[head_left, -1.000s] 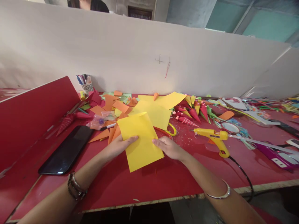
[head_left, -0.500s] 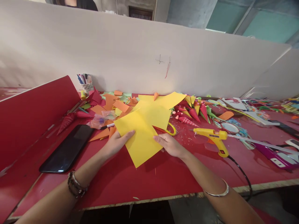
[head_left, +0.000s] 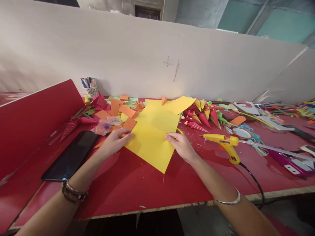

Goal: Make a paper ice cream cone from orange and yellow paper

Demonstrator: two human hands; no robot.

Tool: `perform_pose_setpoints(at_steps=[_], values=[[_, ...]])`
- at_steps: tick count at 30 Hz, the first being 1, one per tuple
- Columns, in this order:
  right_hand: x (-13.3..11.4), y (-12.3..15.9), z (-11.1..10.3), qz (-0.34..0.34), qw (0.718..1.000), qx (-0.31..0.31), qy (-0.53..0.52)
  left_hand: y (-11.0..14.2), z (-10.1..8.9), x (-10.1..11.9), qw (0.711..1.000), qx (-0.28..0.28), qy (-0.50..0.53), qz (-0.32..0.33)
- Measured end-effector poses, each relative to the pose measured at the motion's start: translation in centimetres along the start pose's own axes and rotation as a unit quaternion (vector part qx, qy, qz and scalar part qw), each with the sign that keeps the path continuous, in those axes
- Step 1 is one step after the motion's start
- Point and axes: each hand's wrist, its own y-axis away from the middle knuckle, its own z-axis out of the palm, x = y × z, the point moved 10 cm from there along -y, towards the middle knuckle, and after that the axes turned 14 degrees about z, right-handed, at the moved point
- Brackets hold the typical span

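Note:
A piece of yellow paper point(head_left: 152, 147) is held between my two hands above the red table. My left hand point(head_left: 115, 141) pinches its left edge, and my right hand point(head_left: 180, 144) pinches its right edge. One corner of the paper points down toward the table's front. Behind it lies more yellow paper point(head_left: 162, 114), and the two overlap so that their border is hard to make out. Beside my right hand, a bit of a yellow scissor handle point(head_left: 180, 130) shows; the rest is covered.
Orange paper scraps point(head_left: 129, 112) and a black phone point(head_left: 70, 155) lie left. Red and yellow paper cones point(head_left: 204, 119), a yellow glue gun point(head_left: 225, 144) with its cord, and a purple power strip point(head_left: 287, 164) are right. A pen cup point(head_left: 90, 88) stands by the white partition point(head_left: 137, 59).
The held yellow paper has been turned, its lower corner swinging right. My left hand has moved slightly left, my right hand slightly right. The scissors are more covered now.

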Motion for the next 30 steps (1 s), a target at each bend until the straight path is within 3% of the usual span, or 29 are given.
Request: perform_pose_setpoints(at_steps=[2, 3, 6, 8, 10, 13, 17, 20, 23, 27, 30], values=[[0.2, 0.2, 1.4, 0.022, 0.998, -0.057, 0.017, -0.2, -2.1, 3.4, 0.978, 0.091, -0.15, 0.117], [0.3, 0.3, 2.0, 0.031, 0.996, -0.078, 0.034, -0.1, -2.3, 5.2, 0.956, 0.101, -0.218, 0.166], [0.5, 0.7, 3.0, 0.05, 0.991, -0.099, 0.078, 0.4, -0.2, 9.9, 0.907, 0.011, -0.31, 0.287], [0.5, 0.9, 3.2, 0.059, 0.99, -0.109, 0.072, 0.7, -0.4, 12.3, 0.885, 0.001, -0.345, 0.312], [0.6, 1.1, 3.5, 0.063, 0.989, -0.125, 0.051, 0.5, -0.5, 13.6, 0.893, -0.026, -0.334, 0.301], [0.4, 1.3, 3.9, 0.054, 0.988, -0.138, 0.044, 0.3, 1.7, 13.6, 0.894, -0.128, -0.33, 0.276], [-0.1, 1.4, 4.4, 0.015, 0.987, -0.138, 0.077, 1.2, 7.0, 12.8, 0.826, -0.234, -0.397, 0.325], [-0.3, 1.5, 4.7, -0.007, 0.986, -0.153, 0.071, 1.5, 9.1, 12.4, 0.795, -0.215, -0.438, 0.361], [-0.5, 1.5, 4.8, -0.013, 0.984, -0.167, 0.061, 1.7, 9.8, 12.0, 0.78, -0.195, -0.453, 0.385], [-0.3, 1.6, 4.8, -0.003, 0.982, -0.169, 0.086, 2.0, 9.3, 11.3, 0.771, -0.173, -0.455, 0.41], [-0.3, 1.8, 4.9, 0.002, 0.98, -0.181, 0.084, 2.1, 7.8, 10.2, 0.776, -0.157, -0.46, 0.401]])
